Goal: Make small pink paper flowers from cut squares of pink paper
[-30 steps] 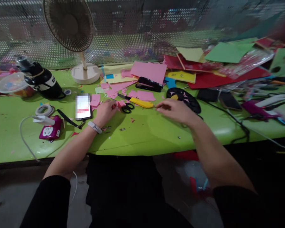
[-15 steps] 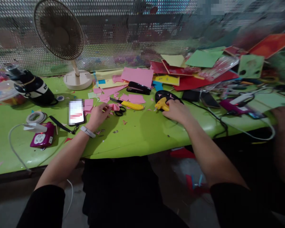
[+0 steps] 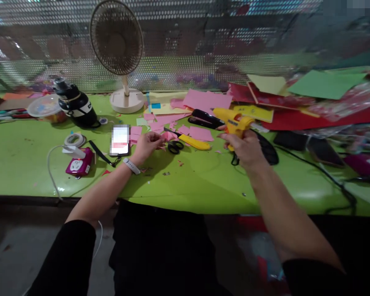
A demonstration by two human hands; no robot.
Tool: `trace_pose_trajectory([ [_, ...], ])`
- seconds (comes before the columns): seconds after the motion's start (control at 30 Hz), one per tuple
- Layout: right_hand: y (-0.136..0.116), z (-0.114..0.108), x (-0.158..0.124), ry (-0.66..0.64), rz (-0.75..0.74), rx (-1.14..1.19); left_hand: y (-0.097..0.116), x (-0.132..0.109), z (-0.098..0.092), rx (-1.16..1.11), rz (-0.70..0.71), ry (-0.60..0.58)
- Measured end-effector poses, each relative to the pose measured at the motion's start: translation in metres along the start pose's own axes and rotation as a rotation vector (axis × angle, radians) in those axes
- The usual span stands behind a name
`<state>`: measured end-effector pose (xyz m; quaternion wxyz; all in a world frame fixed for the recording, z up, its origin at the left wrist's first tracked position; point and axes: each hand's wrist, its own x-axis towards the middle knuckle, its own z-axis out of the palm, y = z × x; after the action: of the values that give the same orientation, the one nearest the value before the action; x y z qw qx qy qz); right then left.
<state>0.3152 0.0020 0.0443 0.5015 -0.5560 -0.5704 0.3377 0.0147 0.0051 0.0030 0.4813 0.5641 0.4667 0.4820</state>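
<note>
My right hand (image 3: 246, 149) grips a yellow glue gun (image 3: 232, 120) by its handle and holds it up above the green table (image 3: 188, 181), nozzle pointing left. My left hand (image 3: 146, 145) rests on the table with its fingers pinched on a small folded pink paper piece (image 3: 169, 136). Black-handled scissors (image 3: 175, 146) and a yellow utility knife (image 3: 197, 143) lie between the two hands. A black oval stand (image 3: 269, 150) sits just behind my right hand.
A phone (image 3: 120, 140) lies left of my left hand. A desk fan (image 3: 119, 49), a black bottle (image 3: 75, 105), a tape roll (image 3: 74, 139), a pink power socket (image 3: 77, 165), a black stapler (image 3: 205, 118) and piles of coloured paper (image 3: 296, 94) crowd the table. A cable (image 3: 327, 176) runs right.
My right hand reached right to the black stand, closed on the yellow glue gun and has lifted it off the table. My left hand has kept its hold on the pink piece.
</note>
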Motion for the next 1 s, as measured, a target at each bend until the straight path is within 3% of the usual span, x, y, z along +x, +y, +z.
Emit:
trace_pose_trajectory([
  [0.17,-0.030,0.043,-0.015,-0.278,-0.009,0.180,-0.005,0.004,-0.005,0.132,0.067,0.081],
  [0.33,-0.020,0.063,-0.037,-0.472,0.077,0.163,-0.005,0.003,-0.005,0.251,0.132,0.125],
  [0.63,-0.003,0.067,-0.039,-0.510,0.129,0.022,0.001,-0.004,0.001,0.315,0.166,0.087],
  [1.0,0.008,0.064,-0.035,-0.489,0.095,0.038,0.005,-0.007,0.003,0.341,0.201,0.058],
])
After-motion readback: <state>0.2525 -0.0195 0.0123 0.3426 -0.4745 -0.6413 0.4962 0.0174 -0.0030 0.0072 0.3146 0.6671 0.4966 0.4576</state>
